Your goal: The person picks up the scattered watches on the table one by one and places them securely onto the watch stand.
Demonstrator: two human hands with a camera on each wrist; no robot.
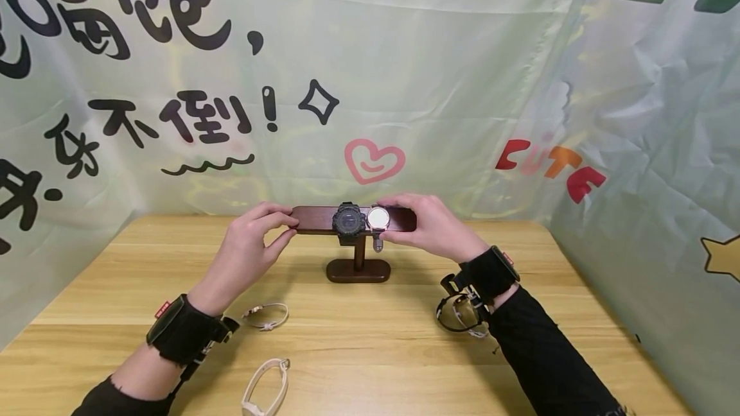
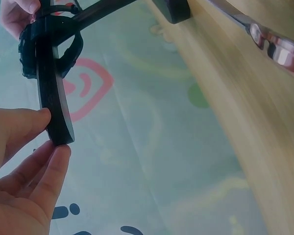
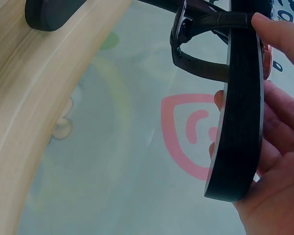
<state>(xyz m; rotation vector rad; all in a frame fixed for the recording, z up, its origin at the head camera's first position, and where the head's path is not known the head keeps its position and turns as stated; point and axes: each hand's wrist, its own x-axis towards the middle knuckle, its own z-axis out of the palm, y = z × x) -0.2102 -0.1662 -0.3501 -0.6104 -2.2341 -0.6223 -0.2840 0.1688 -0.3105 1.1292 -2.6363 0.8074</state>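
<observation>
L hand [image 1: 245, 239] pinches the 9 o'clock end of a dark-brown wooden display bar [image 1: 312, 218] btwn thumb & fingers; R hand [image 1: 433, 226] grips a round, bright-faced wristwatch w/ copper-toned rim and dark strap [image 1: 378, 218], thumb at the case's lower edge, fingers at the top. That watch is on the bar, just toward 6 o'clock of centre in the head view, right beside a chunky black round wristwatch [image 1: 349, 220] at its 9. Bar stands on a short post over a rounded dark wooden base [image 1: 358, 270]. To seat the watch well, IMO: keep the L pinch firm so the bar can't tip or swivel, press the case evenly w/ R, don't shove it into its neighbour, & smooth the strap loop under the bar. Dial faces the head cam; glare hides its markings, so can't tell where its own 12 sits. Strap's long axis runs approx 12–6, tail hanging toward 6; bar's runs 9–3, square to it. Two pale slim-banded loops lie on the table at 7 o'clock, nearer the person, well apart from the stand.
</observation>
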